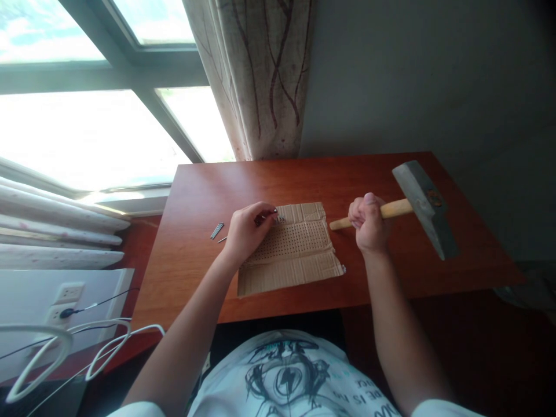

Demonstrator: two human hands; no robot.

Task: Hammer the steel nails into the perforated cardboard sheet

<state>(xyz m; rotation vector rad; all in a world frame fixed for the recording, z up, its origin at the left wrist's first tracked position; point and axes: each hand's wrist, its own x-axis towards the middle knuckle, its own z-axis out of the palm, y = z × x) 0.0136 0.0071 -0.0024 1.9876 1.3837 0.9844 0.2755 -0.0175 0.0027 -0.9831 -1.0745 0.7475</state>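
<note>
My right hand (370, 223) is wrapped round the wooden handle of a hammer (397, 208), raised to the right of a cardboard sheet (291, 279). Its heavy grey metal head (425, 202) points away to the right. Over the upper left of the cardboard, my left hand (252, 227) pinches a nail (275, 211) between thumb and fingertips; only a small shiny bit of it shows. Rows of small holes cover the middle of the sheet. Just right of the fingertips, a few small metal nail ends (281, 220) stand in the cardboard.
Several loose nails (217, 230) lie on the wooden table (191, 255) left of my left hand, with a single nail (222, 240) close to the wrist. A window and curtain (264, 75) border the table's far side. White cables (108, 341) hang at the lower left.
</note>
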